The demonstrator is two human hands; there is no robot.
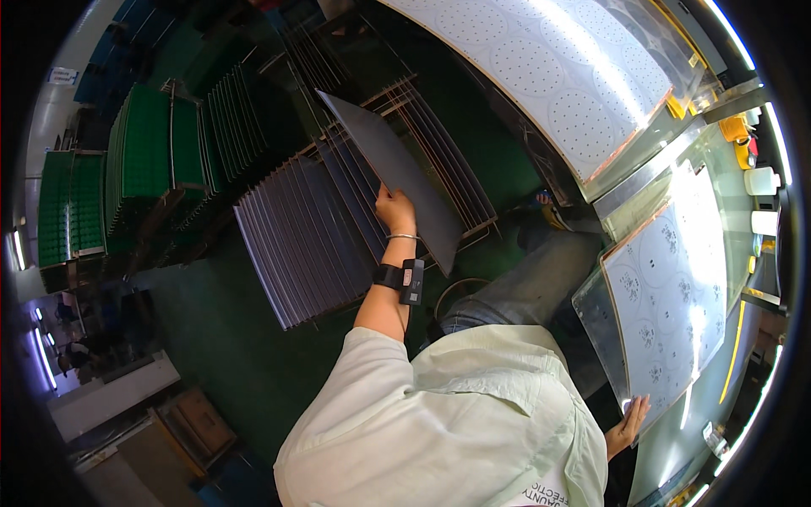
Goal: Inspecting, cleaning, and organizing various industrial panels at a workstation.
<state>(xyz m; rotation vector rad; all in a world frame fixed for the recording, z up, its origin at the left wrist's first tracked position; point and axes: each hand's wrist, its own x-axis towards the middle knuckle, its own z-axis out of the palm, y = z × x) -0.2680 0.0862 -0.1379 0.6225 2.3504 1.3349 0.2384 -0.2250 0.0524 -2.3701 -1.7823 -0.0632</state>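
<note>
My left hand (394, 209) is closed on the edge of a dark grey flat panel (405, 169). The panel leans at a slant above a slotted rack (460, 156), where several similar grey panels (304, 237) stand on edge in a row. At the lower right, my right hand (628, 428) rests with stretched fingers at the near corner of a white sheet (667, 296) printed with small dark patterns. That sheet lies on a glass-topped table (735, 338), over a clear plate whose edge sticks out beneath it.
Another white sheet (541, 68) with dotted circles lies farther along the table. Racks of green panels (139, 160) stand at the far left. White round containers (762, 181) and a yellow-orange object (733, 128) sit at the right edge. Brown boxes (198, 427) are at lower left.
</note>
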